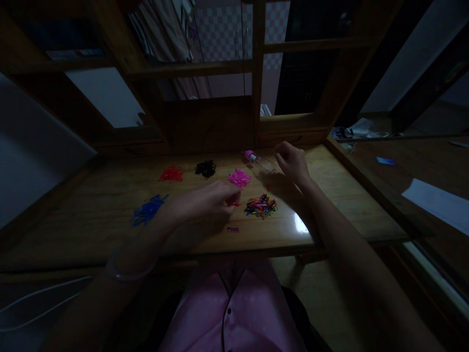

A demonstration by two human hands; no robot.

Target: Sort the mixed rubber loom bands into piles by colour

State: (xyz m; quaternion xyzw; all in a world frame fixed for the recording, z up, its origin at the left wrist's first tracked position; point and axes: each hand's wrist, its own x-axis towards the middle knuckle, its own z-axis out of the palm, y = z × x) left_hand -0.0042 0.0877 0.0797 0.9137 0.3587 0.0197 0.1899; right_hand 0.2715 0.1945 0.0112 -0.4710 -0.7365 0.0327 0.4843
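My left hand (219, 198) is closed in a pinch just left of the mixed pile of coloured small rubber bands (261, 206). A red rubber band (236, 204) sticks out from its fingertips. Beyond it lies a pink pile of bands (239, 178). My right hand (292, 160) is curled closed above the table, right of a clear bottle with a pink cap (262, 163); whether anything is inside its fingers is hidden. A red bit (267, 187) lies between the bottle and the mixed pile. Some dark pink bands (233, 229) lie near the front edge.
Farther left are a red pile (171, 173), a black pile (205, 168) and a blue pile (148, 209) of bands. A wooden shelf frame (212, 124) rises behind the table (91, 234). Paper (437, 203) lies on the surface at right. The room is dim.
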